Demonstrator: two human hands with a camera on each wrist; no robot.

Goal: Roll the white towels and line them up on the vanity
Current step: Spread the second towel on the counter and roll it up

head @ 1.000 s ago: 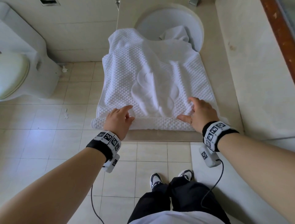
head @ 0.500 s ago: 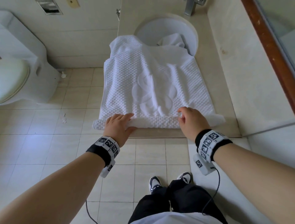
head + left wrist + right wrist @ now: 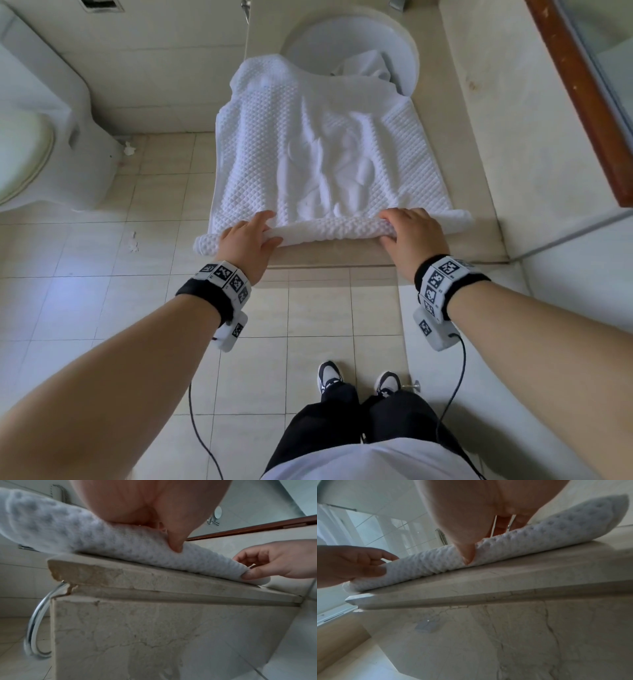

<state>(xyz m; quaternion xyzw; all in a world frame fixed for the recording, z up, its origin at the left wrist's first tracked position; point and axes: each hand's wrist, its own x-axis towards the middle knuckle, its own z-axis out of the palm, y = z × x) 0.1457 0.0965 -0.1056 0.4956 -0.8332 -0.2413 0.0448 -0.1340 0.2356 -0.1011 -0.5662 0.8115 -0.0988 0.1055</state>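
Item: white towel [image 3: 329,154], waffle weave, lying flat on the vanity [image 3: 479,171], near edge turned into a thin roll along the counter front, far end drooping into the sink basin [image 3: 404,44]. I am gripping the roll with my left hand [image 3: 245,240] and right hand [image 3: 412,233], fingers curled over it, thumbs pressing its near side. Basin also holding bunched white cloth [image 3: 366,65].
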